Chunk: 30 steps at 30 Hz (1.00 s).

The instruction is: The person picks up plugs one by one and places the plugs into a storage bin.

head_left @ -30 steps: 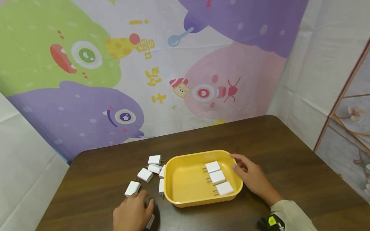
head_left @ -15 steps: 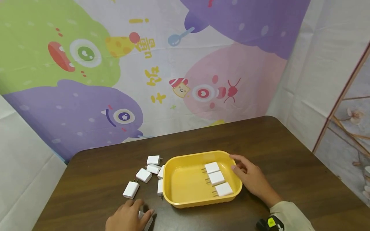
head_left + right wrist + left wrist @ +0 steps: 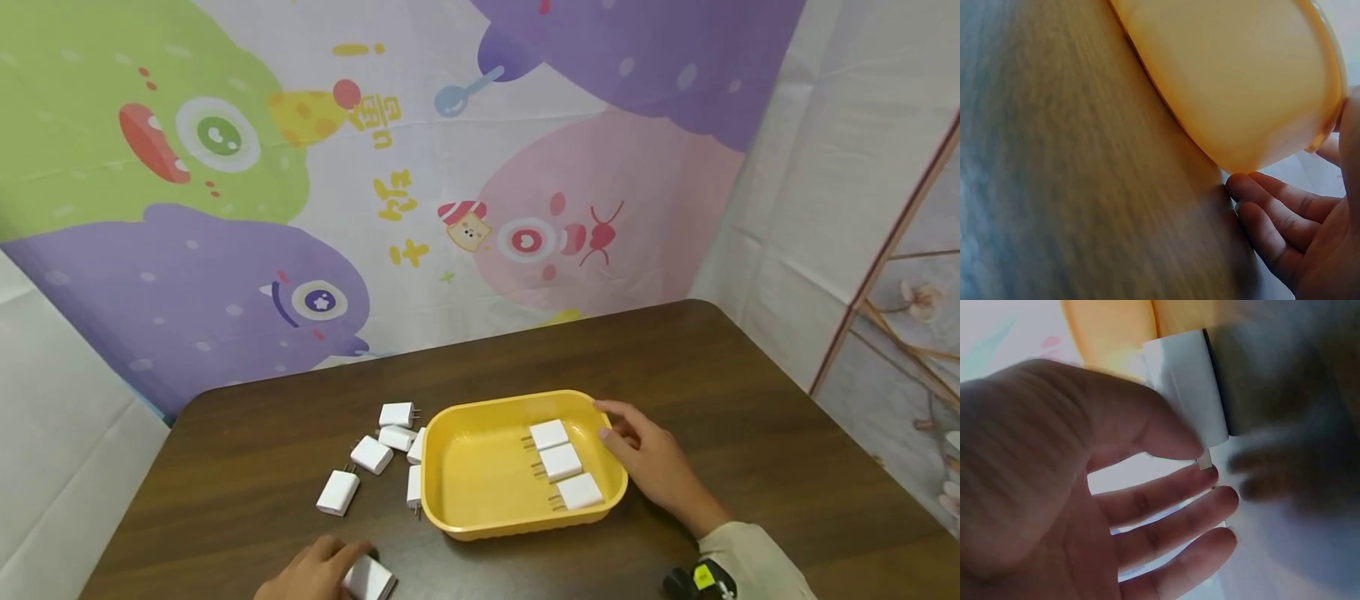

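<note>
At the table's near left, my left hand [image 3: 311,573] pinches a white plug-in charger [image 3: 367,577] at its prong end. In the left wrist view the thumb [image 3: 1172,437] lies against the charger [image 3: 1188,387], with a prong showing just beyond its tip. Three other fingers extend below it, and the index finger is hidden. My right hand [image 3: 656,458] holds the right end of a yellow plastic tray [image 3: 480,527], its thumb and index finger at the rim. The right wrist view shows fingertips at the foot of the tray's outer wall [image 3: 1241,94]. Three white chargers [image 3: 561,461] lie in a column inside the tray's right side.
Several more chargers [image 3: 372,454] lie loosely on the dark wooden table [image 3: 247,467] left of the tray, two partly hidden by its edge. A cartoon-printed cloth [image 3: 420,167] hangs behind the table. A black strap [image 3: 705,577] is on the right wrist.
My left hand has drawn back to the left and nearer, uncovering most of the charger beside it, which now lies turned. The right hand and the tray stay nearly as they were.
</note>
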Motion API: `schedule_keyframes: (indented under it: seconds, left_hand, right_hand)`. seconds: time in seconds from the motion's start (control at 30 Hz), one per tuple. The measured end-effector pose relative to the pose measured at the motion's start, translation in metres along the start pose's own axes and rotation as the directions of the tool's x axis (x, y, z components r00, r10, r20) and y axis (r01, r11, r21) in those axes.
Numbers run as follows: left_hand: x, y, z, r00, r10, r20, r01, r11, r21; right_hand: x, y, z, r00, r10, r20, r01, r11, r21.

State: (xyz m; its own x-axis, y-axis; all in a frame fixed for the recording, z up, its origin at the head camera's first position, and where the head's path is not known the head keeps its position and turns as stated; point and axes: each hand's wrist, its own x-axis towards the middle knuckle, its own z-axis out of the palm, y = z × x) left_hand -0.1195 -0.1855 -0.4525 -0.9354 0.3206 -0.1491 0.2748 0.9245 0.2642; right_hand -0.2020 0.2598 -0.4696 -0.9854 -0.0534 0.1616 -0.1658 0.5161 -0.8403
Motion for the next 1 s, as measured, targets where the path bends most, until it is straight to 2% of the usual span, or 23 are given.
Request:
schedule_keyframes:
  seconds: [0.1, 0.17, 0.2, 0.27, 0.33, 0.43, 0.5, 0.6, 0.83, 1.0]
  left_hand:
    - [-0.003, -0.006, 0.001, 0.995, 0.097, -0.003, -0.097, 0.995, 0.005]
    - [-0.005, -0.007, 0.002, 0.995, 0.096, 0.009, -0.096, 0.995, -0.003]
    - [-0.005, -0.006, 0.003, 0.995, 0.096, -0.004, -0.096, 0.995, 0.006]
    - [-0.006, -0.003, 0.005, 0.997, 0.074, -0.031, -0.074, 0.997, 0.02]
    - [-0.007, 0.002, 0.008, 0.995, 0.038, -0.097, -0.033, 0.998, 0.052]
    - [-0.006, 0.009, 0.013, 0.982, -0.018, -0.189, 0.04, 0.993, 0.114]
    - [-0.005, 0.014, 0.015, 0.973, -0.057, -0.223, 0.087, 0.988, 0.127]
    - [-0.004, 0.018, 0.015, 0.97, -0.078, -0.229, 0.11, 0.985, 0.132]
    - [-0.004, 0.025, 0.016, 0.96, -0.046, -0.278, 0.093, 0.983, 0.16]
    - [-0.002, 0.026, 0.013, 0.971, -0.079, -0.227, 0.115, 0.982, 0.151]
  right_hand:
    - [0.0, 0.0, -0.001, 1.0, -0.002, 0.0, 0.002, 1.0, -0.006]
    - [0.0, 0.0, -0.001, 1.0, 0.001, -0.001, -0.001, 1.0, -0.004]
    - [0.0, 0.0, -0.001, 1.0, 0.003, 0.0, -0.003, 1.0, -0.002]
    - [-0.001, 0.001, -0.001, 1.0, 0.006, 0.001, -0.006, 1.0, -0.001]
    - [-0.001, 0.001, -0.001, 1.0, 0.009, 0.002, -0.009, 1.0, 0.0]
    - [-0.001, 0.001, 0.0, 1.0, 0.005, 0.003, -0.005, 1.0, -0.002]
    - [0.0, 0.001, 0.0, 1.0, 0.001, 0.003, -0.001, 1.0, -0.006]
    - [0.001, 0.002, 0.001, 1.0, -0.003, 0.002, 0.003, 1.0, -0.003]
    - [0.001, 0.003, 0.001, 1.0, -0.016, 0.001, 0.016, 1.0, 0.009]
    - [0.001, 0.003, 0.001, 1.0, -0.013, 0.004, 0.012, 1.0, 0.011]
